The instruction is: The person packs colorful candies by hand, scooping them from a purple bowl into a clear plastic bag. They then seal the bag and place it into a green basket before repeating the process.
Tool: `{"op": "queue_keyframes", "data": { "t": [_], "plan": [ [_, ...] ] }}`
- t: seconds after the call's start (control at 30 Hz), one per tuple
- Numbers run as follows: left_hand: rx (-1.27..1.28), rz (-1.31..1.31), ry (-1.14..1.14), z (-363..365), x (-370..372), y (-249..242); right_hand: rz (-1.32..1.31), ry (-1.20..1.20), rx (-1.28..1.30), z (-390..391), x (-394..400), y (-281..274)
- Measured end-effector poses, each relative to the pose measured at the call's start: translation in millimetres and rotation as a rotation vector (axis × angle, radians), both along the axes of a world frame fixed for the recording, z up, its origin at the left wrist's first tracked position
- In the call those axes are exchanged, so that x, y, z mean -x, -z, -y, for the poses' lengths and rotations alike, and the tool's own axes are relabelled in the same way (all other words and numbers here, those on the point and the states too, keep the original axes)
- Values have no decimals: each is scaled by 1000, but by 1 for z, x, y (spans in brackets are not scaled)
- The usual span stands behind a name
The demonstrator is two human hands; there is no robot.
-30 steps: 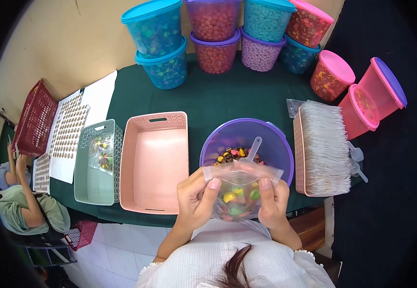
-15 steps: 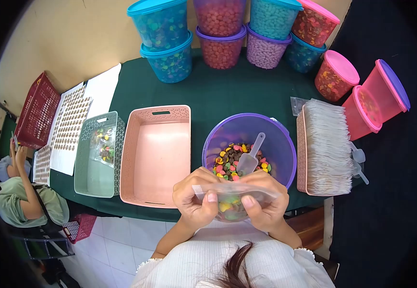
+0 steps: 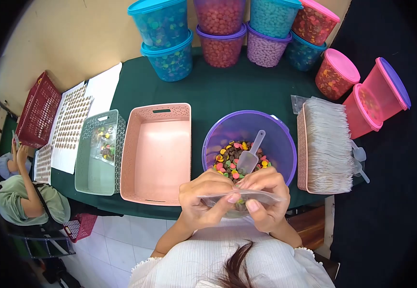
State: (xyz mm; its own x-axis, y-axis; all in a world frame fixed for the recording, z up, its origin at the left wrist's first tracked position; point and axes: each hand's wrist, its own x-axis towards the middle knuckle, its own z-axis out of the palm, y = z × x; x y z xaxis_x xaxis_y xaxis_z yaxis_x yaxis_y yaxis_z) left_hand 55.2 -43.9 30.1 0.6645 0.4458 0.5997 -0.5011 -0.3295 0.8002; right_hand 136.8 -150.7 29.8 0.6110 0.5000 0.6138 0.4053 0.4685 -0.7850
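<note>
Both hands pinch the top edge of a clear plastic zip bag [image 3: 261,194] close to my chest. My left hand [image 3: 203,197] grips it on the left, its thumb near the middle. On the right side, my right hand [image 3: 268,197] has thumb and fingers closed on the same edge. Colored candy pieces show faintly inside the bag, mostly hidden by the fingers. Just beyond stands a purple bucket [image 3: 291,139] with brown, yellow, pink and green candies [image 3: 227,158]. A translucent scoop [image 3: 247,161] rests in them, handle up.
Left of the bucket are a pink basket [image 3: 155,153] and a green basket [image 3: 95,177] holding filled bags. At right, a basket is packed with flat bags [image 3: 327,144]; scoops [image 3: 358,153] lie beside it. Lidded tubs [image 3: 170,60] line the back. Another person [image 3: 26,201] works at far left.
My hands have drawn closer together along the bag's top edge, the left thumb sliding right toward the middle. The bag has tilted, showing less of its contents.
</note>
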Motion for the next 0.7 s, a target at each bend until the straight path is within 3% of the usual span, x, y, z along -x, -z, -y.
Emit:
{"op": "queue_keyframes", "data": {
  "t": [0.07,0.2,0.33,0.4,0.47,0.53,0.7],
  "plan": [
    [-16,17,37,-2,1,0,-75,29,-38,-1,2,0],
    [-157,55,126,-7,5,-10,31,89,20,4,-4,5],
    [-251,-9,39,-4,4,-3,136,181,-8,2,-6,8],
    [-251,-52,-25,-5,5,-1,111,126,29,4,-8,9],
    [-81,-101,-59,-7,9,0,96,80,67,5,-8,6],
    [-37,-109,-97,-13,16,0,77,-42,235,7,-9,-5],
    [-19,-257,220,-40,39,-1,223,-44,307,0,-15,-4]
  ]
}}
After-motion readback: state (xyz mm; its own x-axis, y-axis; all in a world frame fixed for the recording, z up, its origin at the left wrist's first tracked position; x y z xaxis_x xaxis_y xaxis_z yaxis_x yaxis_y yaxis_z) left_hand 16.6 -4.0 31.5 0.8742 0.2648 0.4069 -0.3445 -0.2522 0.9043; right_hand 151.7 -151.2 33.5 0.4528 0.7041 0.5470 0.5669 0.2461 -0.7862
